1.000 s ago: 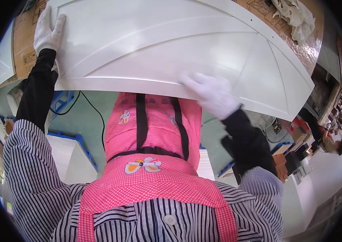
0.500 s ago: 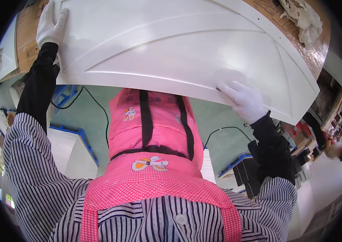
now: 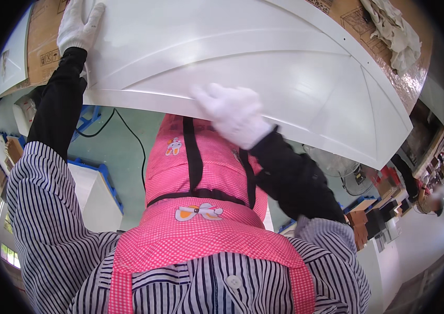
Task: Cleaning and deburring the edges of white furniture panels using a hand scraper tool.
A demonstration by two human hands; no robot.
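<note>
**Two gloved hands steady a white panel at the near edge of the bench**

Nearest the camera is the person's own front: a pink checked apron (image 3: pixel 201 230) over a striped shirt, black sleeves running up to white gloves. The right hand (image 3: pixel 235 112) lies palm-down on the near edge of the white panel (image 3: pixel 264 68), fingers spread and flat, gripping nothing, only pressing on the face close to the rim; that seems meant to keep the board from sliding. The left hand (image 3: pixel 77 26) reaches far along to the panel's left end, fingers laid loosely together against the surface; whether they curl round the edge cannot be told. Hands so wide apart give control of a long, light board.

The panel is a moulded door face with raised curved lines, resting on a cardboard-covered bench (image 3: pixel 41 47) and overhanging it toward the person. Its near edge is free along its whole length, and its right corner juts out over the green floor (image 3: pixel 122 146). A black cable (image 3: pixel 128 131) trails on that floor beside a blue-framed stack of white boards (image 3: pixel 96 193). Beyond the panel a crumpled cloth (image 3: pixel 394 31) lies on the bench, near the far edge; further right stands cluttered shelving
</note>
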